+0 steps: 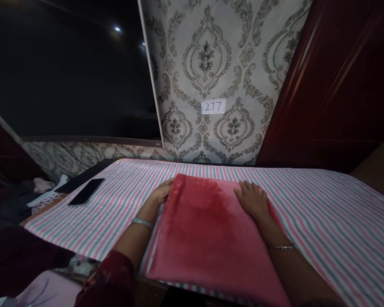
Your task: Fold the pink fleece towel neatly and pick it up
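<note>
A folded plush cloth [208,238], deep red in the middle and pinker toward its right and front, lies in front of me on a striped sheet [326,204]. My left hand [162,192] rests at the cloth's far left edge, fingers stretched along the fold, their tips partly hidden by it. Flat on the far right part of the cloth lies my right hand [252,199], fingers spread and pointing away from me. The cloth's front edge reaches the near edge of the table, where a strip of the striped sheet shows beneath.
A black phone [86,192] lies on the sheet at the left. Behind stand a patterned wall with a paper label [213,106] reading 277, a large dark screen [70,76] and a dark red door [336,85]. Clothes [22,260] are heaped at the lower left.
</note>
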{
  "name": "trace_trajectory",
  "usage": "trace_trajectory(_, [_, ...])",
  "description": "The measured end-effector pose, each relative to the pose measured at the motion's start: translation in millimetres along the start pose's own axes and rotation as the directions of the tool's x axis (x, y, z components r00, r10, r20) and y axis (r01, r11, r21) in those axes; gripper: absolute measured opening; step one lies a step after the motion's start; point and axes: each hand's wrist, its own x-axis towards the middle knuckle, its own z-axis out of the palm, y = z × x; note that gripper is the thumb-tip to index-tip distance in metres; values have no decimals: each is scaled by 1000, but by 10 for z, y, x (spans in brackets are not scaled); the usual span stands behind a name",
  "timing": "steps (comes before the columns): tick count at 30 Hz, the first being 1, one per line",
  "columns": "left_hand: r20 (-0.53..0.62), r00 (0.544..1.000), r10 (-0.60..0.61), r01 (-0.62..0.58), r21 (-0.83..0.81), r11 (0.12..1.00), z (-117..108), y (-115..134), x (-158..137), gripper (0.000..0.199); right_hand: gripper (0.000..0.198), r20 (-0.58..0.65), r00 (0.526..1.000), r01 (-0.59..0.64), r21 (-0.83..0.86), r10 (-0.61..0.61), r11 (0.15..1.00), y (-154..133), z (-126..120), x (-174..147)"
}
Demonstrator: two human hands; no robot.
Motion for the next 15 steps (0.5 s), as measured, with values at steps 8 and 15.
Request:
trace_trajectory(8, [-181, 925, 334, -114, 706, 699, 235, -117, 15, 35, 55, 22, 1000, -9, 2, 9, 1000, -7, -26, -1])
trace_trajectory(15, [-265, 929, 257, -123, 436, 892, 195, -176, 142, 19, 56, 37, 999, -16, 13, 16, 1000, -4, -18, -1])
